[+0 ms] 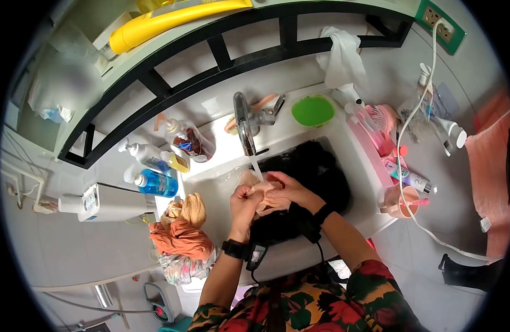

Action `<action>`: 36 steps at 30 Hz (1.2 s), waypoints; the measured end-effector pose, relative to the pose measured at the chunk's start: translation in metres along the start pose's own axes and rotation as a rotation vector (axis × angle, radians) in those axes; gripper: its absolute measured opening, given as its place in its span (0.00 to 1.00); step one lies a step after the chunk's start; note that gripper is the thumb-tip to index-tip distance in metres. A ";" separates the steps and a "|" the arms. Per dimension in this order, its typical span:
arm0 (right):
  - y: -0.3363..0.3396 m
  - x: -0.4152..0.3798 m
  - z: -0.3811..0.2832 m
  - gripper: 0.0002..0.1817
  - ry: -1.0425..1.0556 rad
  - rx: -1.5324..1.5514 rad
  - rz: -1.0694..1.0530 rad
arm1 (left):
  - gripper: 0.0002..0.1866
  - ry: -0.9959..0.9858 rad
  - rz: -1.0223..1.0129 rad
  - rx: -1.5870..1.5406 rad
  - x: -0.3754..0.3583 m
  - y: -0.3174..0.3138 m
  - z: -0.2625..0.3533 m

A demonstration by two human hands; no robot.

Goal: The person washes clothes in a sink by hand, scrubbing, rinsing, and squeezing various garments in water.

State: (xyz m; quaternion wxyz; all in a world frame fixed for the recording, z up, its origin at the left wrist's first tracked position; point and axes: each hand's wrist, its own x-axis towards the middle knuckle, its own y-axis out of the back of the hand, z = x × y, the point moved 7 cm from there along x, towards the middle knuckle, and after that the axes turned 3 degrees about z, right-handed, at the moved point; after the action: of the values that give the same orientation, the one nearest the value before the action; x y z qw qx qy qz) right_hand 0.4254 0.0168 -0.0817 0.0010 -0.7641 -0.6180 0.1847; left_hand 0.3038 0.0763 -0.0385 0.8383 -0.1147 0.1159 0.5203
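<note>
A pale pinkish-beige cloth (266, 207) is bunched between my two hands under the running tap (244, 123). My left hand (244, 200) grips its left side, fingers curled in. On the other side my right hand (292, 191) closes over the cloth. Water (257, 167) from the spout falls onto the cloth. Below and behind the hands, a dark mass of black fabric (316, 166) fills much of the white sink (208, 185). Parts of the cloth are hidden by my fingers.
Crumpled orange clothing (183, 240) lies on the sink's left edge. Pump bottles (158, 182) stand at the back left, near a green dish (313, 110). On the right are a pink cup (400, 202) and a hanging white cable (412, 122). A black rail (221, 55) spans above.
</note>
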 end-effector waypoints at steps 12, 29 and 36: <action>-0.032 -0.017 -0.060 0.53 0.218 0.202 -0.232 | 0.09 -0.304 -0.019 -0.005 -0.046 -0.007 0.113; 0.039 0.008 0.046 0.08 0.007 -0.261 0.510 | 0.18 -0.229 0.180 0.215 -0.003 0.078 -0.043; -0.007 -0.030 -0.073 0.14 0.510 -0.514 0.413 | 0.25 0.427 0.229 -0.273 -0.033 0.028 -0.019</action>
State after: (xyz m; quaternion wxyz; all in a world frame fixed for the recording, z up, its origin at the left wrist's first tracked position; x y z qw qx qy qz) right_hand 0.4342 0.0070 -0.0037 -0.0736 -0.8687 -0.4577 -0.1744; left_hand 0.2631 0.0544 -0.0483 0.7072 -0.3198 0.2310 0.5867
